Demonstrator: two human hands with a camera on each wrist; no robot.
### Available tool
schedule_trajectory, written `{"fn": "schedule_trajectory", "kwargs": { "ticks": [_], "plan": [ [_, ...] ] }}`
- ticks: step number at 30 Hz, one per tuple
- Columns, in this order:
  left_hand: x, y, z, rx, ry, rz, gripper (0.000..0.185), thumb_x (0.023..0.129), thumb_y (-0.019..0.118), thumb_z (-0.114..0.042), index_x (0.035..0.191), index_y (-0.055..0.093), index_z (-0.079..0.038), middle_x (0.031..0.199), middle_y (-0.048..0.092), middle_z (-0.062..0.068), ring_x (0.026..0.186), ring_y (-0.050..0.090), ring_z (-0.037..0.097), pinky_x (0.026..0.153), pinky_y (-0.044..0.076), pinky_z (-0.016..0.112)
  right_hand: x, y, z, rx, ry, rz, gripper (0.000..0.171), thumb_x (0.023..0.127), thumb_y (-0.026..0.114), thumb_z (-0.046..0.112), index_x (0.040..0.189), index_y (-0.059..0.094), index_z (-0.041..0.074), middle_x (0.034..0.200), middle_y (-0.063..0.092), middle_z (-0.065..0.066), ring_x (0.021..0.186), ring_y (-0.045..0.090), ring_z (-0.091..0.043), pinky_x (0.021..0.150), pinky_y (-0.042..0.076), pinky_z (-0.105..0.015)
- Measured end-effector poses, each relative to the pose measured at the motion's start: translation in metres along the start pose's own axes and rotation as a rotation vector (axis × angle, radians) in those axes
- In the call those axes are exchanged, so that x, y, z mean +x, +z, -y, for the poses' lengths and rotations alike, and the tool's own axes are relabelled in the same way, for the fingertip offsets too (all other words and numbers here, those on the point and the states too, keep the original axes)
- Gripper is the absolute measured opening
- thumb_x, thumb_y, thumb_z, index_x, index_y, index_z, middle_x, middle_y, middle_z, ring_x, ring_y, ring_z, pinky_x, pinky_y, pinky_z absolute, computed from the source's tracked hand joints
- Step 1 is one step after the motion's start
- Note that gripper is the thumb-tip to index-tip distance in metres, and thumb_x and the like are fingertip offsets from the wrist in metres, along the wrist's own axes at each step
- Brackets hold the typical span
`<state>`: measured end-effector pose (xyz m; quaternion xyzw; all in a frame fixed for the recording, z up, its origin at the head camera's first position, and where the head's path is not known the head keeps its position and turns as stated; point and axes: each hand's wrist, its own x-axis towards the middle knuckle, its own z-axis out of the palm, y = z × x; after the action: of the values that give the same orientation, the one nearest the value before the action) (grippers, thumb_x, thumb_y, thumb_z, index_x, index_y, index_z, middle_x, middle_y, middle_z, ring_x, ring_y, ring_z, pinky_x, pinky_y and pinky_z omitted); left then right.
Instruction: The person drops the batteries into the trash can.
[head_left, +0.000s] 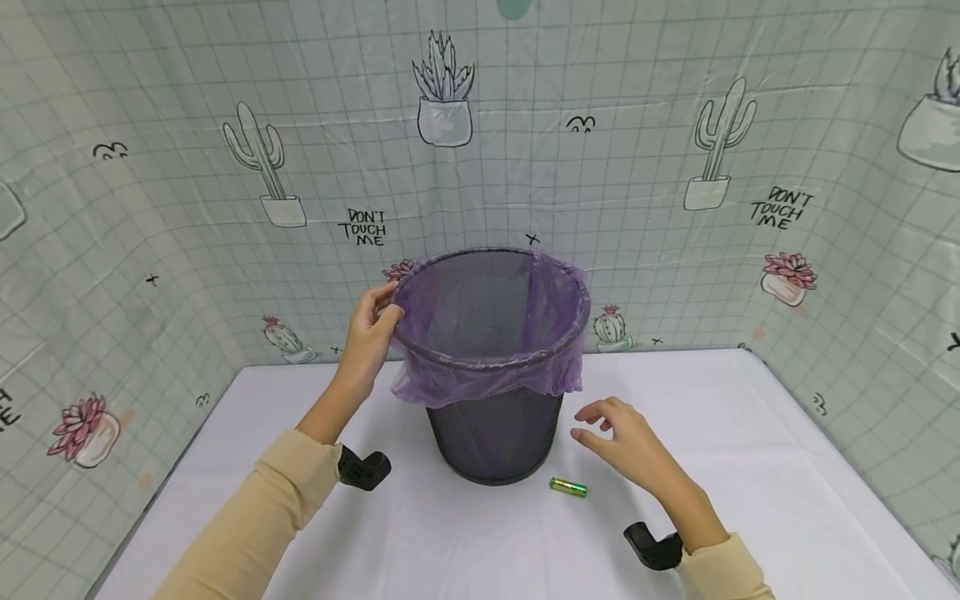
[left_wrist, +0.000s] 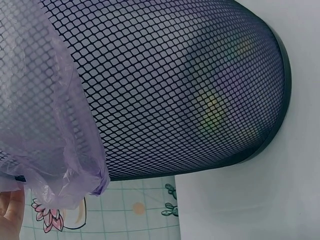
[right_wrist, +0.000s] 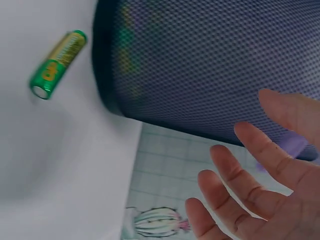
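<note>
A black mesh wastebasket stands on the table, lined with a thin purple bag folded over its rim. My left hand grips the rim on its left side, thumb and fingers at the bag's edge; only a bit of that hand enters the left wrist view. A green and gold battery lies on the table, right of the basket's base. Above and beyond it hangs my right hand, fingers spread and loosely bent, holding nothing. In the right wrist view, the battery lies apart from the fingers.
Blurred yellow and green patches show through the mesh low in the basket. A white cloth covers the table. Behind it hangs a gridded curtain printed with cacti. Black wrist devices sit at both sleeves.
</note>
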<state>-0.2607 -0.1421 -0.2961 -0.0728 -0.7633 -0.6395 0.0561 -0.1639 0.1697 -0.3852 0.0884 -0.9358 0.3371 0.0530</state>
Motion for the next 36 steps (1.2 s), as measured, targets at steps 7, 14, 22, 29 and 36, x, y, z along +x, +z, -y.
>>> {"fn": "schedule_trajectory", "kwargs": {
  "ticks": [7, 14, 22, 29, 36],
  "plan": [
    [-0.001, -0.001, 0.0, -0.002, -0.006, -0.003, 0.049, 0.091, 0.041, -0.012, 0.14, 0.037, -0.009, 0.137, 0.042, 0.01, 0.11, 0.044, 0.015, 0.082, 0.037, 0.02, -0.003, 0.025, -0.012, 0.018, 0.085, 0.141, 0.029, 0.083, 0.067, 0.024, 0.104, 0.064, 0.005, 0.101, 0.059, -0.01, 0.09, 0.052, -0.023, 0.076, 0.045, -0.039],
    [-0.001, 0.001, -0.001, -0.018, -0.003, -0.004, 0.049, 0.09, 0.04, -0.011, 0.139, 0.038, -0.008, 0.136, 0.044, 0.012, 0.11, 0.045, 0.016, 0.083, 0.037, 0.019, -0.008, 0.046, -0.023, 0.061, 0.118, 0.243, 0.032, 0.075, 0.074, 0.021, 0.101, 0.065, 0.004, 0.097, 0.057, -0.01, 0.088, 0.051, -0.023, 0.074, 0.044, -0.04],
    [-0.001, 0.0, -0.001, -0.01, -0.007, -0.004, 0.048, 0.091, 0.04, -0.011, 0.139, 0.037, -0.008, 0.137, 0.043, 0.012, 0.115, 0.045, 0.019, 0.086, 0.036, 0.024, -0.008, 0.059, -0.025, 0.005, 0.154, 0.216, 0.024, 0.072, 0.075, 0.02, 0.092, 0.065, 0.01, 0.094, 0.055, -0.006, 0.09, 0.049, -0.024, 0.074, 0.043, -0.043],
    [-0.001, 0.002, 0.001, -0.021, -0.003, 0.002, 0.048, 0.091, 0.041, -0.011, 0.139, 0.038, -0.009, 0.137, 0.043, 0.011, 0.114, 0.045, 0.019, 0.087, 0.037, 0.025, -0.012, 0.063, -0.025, -0.089, 0.147, 0.189, 0.017, 0.073, 0.075, 0.023, 0.082, 0.063, 0.015, 0.096, 0.054, -0.004, 0.091, 0.048, -0.025, 0.079, 0.041, -0.051],
    [0.0, 0.0, 0.0, -0.015, -0.008, -0.002, 0.049, 0.091, 0.04, -0.011, 0.139, 0.037, -0.007, 0.137, 0.043, 0.012, 0.115, 0.045, 0.02, 0.09, 0.036, 0.027, -0.01, 0.07, -0.022, -0.174, 0.127, 0.177, 0.015, 0.073, 0.074, 0.018, 0.075, 0.06, 0.019, 0.095, 0.053, -0.005, 0.089, 0.047, -0.026, 0.079, 0.039, -0.052]
  ]
}}
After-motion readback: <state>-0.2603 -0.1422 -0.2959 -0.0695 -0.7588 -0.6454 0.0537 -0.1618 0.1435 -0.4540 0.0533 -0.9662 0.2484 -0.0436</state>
